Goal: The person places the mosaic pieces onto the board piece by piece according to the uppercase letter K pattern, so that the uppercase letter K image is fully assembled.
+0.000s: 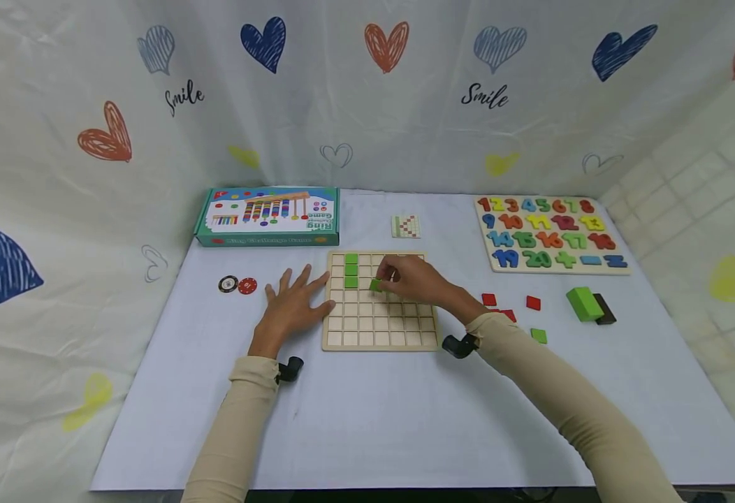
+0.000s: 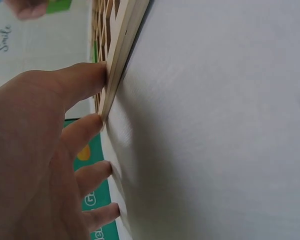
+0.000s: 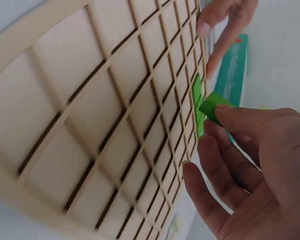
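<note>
Firstly, a white-covered table [image 1: 367, 419], on which every item below is set out.

Number board [image 1: 556, 272]: placed at the far right, with coloured numerals.

Boxed ring game [image 1: 267, 238]: laid at the far left.

Grid board [image 1: 365, 324]: centred, mostly unfilled; a short column of green tiles [image 1: 351, 270] is seated near its upper left.

Left hand [image 1: 294, 304]: fingers spread, nothing grasped; the board's left edge is touched by thumb and forefinger. Should that contact be lost, the board could be slid by a push from the other side.

Right hand [image 1: 414, 277]: held above the grid, one tile pinched between thumb and fingers. Seated pieces could be knocked if the knuckles were lowered carelessly.

Green block [image 1: 584, 304]: set at the right against a dark block [image 1: 605, 311].

Pattern card [image 1: 405, 226]: placed beyond the grid.

Held green tile [image 3: 214, 107]: tilted, clear of the board in the right wrist view. It could be caught on a divider, or dropped into a wrong cell, if released unlevelled; the cell beneath cannot be told.
</note>
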`<move>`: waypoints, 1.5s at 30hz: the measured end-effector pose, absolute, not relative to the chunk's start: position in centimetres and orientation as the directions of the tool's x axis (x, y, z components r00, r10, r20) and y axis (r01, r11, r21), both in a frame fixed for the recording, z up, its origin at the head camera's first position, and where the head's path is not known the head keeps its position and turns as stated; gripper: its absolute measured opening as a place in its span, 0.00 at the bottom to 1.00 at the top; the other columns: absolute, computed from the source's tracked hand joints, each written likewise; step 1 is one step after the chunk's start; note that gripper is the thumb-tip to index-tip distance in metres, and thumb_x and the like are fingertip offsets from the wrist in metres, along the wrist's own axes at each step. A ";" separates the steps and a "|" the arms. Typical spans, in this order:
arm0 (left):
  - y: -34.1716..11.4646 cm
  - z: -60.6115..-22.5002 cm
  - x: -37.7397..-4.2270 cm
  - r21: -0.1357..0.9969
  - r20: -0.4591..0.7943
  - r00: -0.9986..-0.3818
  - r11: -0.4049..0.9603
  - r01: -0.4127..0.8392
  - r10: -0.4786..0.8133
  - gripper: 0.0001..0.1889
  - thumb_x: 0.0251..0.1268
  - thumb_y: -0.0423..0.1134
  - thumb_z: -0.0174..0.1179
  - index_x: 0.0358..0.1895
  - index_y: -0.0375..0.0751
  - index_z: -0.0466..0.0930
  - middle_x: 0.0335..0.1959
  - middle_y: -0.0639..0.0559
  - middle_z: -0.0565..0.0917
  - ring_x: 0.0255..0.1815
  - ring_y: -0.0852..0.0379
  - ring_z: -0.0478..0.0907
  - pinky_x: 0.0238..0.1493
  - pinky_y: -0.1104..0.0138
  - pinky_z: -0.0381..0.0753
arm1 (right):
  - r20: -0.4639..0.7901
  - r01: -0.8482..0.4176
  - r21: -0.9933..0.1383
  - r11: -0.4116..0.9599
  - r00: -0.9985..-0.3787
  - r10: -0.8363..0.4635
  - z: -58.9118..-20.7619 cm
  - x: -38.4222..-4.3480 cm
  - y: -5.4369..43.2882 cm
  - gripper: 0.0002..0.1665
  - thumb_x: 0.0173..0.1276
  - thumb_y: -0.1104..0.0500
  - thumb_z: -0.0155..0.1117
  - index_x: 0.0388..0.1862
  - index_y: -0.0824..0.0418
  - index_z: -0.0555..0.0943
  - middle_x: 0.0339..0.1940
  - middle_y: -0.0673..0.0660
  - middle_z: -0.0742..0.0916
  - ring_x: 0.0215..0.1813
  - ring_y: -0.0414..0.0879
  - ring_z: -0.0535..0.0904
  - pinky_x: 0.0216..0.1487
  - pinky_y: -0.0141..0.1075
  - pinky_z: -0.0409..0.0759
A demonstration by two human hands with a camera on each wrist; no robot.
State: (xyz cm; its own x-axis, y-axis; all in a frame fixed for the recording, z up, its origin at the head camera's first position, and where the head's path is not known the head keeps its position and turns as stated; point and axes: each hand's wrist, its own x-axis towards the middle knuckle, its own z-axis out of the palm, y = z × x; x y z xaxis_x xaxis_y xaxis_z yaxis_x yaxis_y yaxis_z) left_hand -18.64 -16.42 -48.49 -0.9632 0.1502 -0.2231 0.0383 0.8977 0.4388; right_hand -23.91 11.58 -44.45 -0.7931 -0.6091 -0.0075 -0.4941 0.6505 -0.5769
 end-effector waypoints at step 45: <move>-16.7 -49.1 -18.7 0.426 -0.208 -0.963 0.902 0.070 0.173 0.39 0.76 0.63 0.58 0.85 0.62 0.58 0.89 0.44 0.49 0.88 0.30 0.36 0.76 0.22 0.35 | 0.010 -0.543 -0.530 0.652 -0.772 -0.635 -46.1 -22.7 6.7 0.12 0.72 0.58 0.75 0.52 0.59 0.89 0.42 0.50 0.90 0.43 0.41 0.85 0.47 0.37 0.85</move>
